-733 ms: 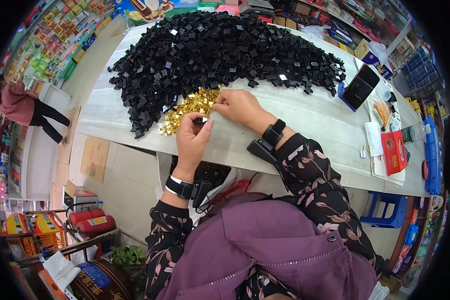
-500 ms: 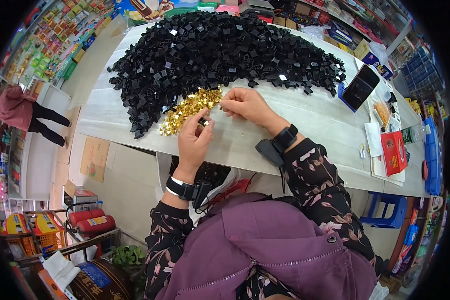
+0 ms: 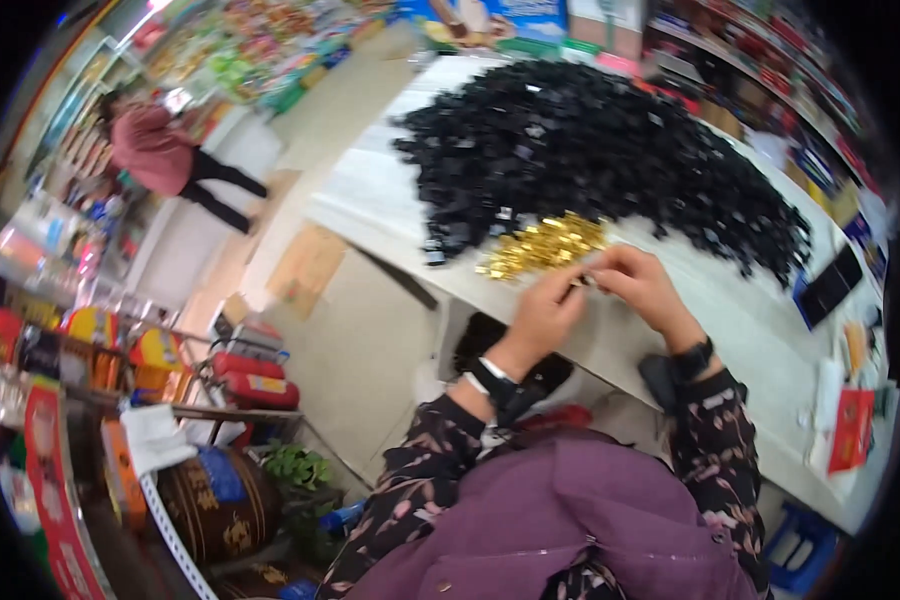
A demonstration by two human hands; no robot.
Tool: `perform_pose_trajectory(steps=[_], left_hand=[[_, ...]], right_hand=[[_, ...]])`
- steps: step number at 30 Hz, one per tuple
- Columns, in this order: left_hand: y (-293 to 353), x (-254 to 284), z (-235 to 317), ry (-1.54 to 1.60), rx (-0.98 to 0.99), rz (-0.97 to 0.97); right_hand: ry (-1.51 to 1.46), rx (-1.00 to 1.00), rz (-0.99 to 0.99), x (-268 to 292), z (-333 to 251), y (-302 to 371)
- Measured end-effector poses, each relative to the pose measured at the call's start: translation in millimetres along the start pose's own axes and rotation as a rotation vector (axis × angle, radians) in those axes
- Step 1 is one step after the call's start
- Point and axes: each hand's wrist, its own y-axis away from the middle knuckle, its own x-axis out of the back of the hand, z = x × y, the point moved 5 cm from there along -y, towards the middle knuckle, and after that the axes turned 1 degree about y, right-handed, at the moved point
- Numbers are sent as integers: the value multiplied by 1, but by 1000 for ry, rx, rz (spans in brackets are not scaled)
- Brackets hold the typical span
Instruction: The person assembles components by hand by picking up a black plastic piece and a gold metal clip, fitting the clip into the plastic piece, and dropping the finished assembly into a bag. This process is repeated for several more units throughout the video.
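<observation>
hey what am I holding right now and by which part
Your left hand pinches a small dark piece; which part of it is too blurred to tell. Your right hand is close beside it, its hold unclear.

A wide heap of small black pieces (image 3: 590,150) spreads over the pale table (image 3: 368,190); at the heap's near edge lies a pile of gold pieces (image 3: 545,247); on the wearer's side of the heap, the left hand (image 3: 545,314) pinches a small dark piece (image 3: 576,284), blurred, and the right hand (image 3: 644,287) brings its fingertips to it; right of the heap, a dark phone (image 3: 832,288) leans; nearer the wearer, still right of the heap, sits a red box (image 3: 852,430); well left of the heap stands a person in a pink top (image 3: 155,150).
</observation>
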Motion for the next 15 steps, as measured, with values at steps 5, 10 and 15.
perform_pose_trajectory(steps=[5,10,15], left_hand=[[2,3,5,38,51,8],[2,4,7,47,29,3],[-1,6,7,-18,-47,-11]], right_hand=[[-90,-76,-86,-6,7,1],[-152,-47,-13,-5,3,-1],[-131,-130,-34,-9,2,-2]])
